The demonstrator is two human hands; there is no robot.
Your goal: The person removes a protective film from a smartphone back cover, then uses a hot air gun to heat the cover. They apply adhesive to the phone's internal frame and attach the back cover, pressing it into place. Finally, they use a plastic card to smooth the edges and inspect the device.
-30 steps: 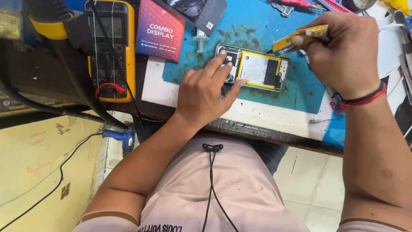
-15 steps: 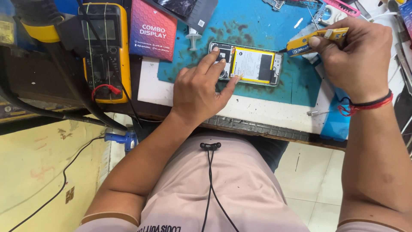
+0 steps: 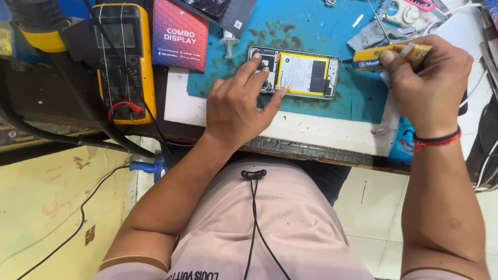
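An opened phone (image 3: 301, 72) with its back off and a pale yellow battery showing lies on a blue work mat (image 3: 311, 31). My left hand (image 3: 238, 106) rests on the phone's left end, fingers pressing its edge and holding it down. My right hand (image 3: 428, 83) is to the right of the phone and grips a yellow-handled tool (image 3: 384, 54), whose dark tip points left toward the phone's right end without touching it. A red thread band circles my right wrist.
A yellow multimeter (image 3: 124, 62) with red and black leads stands at the left. A red and blue box (image 3: 179, 33) lies beside it. A small white funnel-shaped part (image 3: 228, 44), a grey cloth (image 3: 371, 36) and cables sit around the mat. The bench edge (image 3: 311, 150) runs below.
The view has shifted so the bench sits a little more to the right. My right hand with the tool has drawn slightly away from the phone. My left hand stays on the phone.
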